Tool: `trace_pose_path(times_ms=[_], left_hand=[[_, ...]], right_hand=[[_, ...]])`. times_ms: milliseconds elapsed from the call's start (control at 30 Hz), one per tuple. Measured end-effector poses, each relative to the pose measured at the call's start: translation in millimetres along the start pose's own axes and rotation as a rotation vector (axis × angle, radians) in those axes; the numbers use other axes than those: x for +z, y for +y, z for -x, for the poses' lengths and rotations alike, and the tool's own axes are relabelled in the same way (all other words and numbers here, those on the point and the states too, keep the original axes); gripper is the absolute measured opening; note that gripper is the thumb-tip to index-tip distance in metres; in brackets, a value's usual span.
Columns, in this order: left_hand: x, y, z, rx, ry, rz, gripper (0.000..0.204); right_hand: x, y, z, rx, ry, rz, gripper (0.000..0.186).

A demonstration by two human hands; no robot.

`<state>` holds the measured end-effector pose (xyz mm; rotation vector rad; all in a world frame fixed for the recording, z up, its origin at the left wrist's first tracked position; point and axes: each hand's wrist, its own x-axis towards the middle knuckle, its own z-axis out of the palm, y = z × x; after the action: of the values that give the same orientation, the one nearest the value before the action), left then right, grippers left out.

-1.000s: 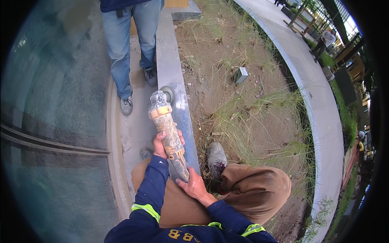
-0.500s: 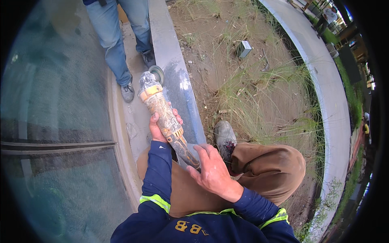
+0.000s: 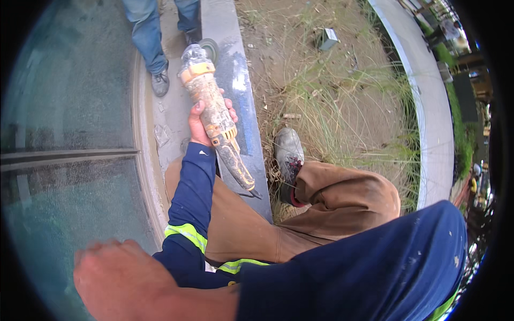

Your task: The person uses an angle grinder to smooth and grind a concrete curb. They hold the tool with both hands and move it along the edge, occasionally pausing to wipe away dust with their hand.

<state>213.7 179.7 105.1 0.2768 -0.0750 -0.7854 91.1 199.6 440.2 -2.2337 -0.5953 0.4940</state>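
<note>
My left hand (image 3: 195,120) is closed round the middle of a dusty, yellow-trimmed angle grinder (image 3: 209,107). Its head points away from me, with a round disc (image 3: 210,51) over a grey concrete ledge (image 3: 243,123); a dark cord leaves the near end of the handle. My right hand (image 3: 123,278) is raised close to the camera at lower left, in front of the glass, away from the grinder, its back toward me and its fingers blurred and mostly hidden.
A co-worker's jeans-clad legs (image 3: 144,37) stand beyond the grinder, beside a glass pane (image 3: 69,96). Right of the ledge are a dirt bed with grass (image 3: 332,107), a small grey box (image 3: 326,38), my shoe (image 3: 289,150) and a curved walkway (image 3: 428,134), with a distant person (image 3: 447,29).
My right hand has let go of the grinder's handle and swung down-left toward the camera. The grinder and scene appear higher in the view, and my left hand still holds the tool.
</note>
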Motion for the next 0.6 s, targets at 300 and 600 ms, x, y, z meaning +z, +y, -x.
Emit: trace_pose_path(times_ms=[300, 600], left_hand=[[1, 5, 2, 0.010, 0.017, -0.009, 0.077], [7, 6, 6, 0.079, 0.033, 0.045, 0.077]], right_hand=[[-42, 0, -10, 0.207, -0.246, 0.018, 0.030], [-54, 86, 105, 0.160, -0.152, -0.193, 0.033]])
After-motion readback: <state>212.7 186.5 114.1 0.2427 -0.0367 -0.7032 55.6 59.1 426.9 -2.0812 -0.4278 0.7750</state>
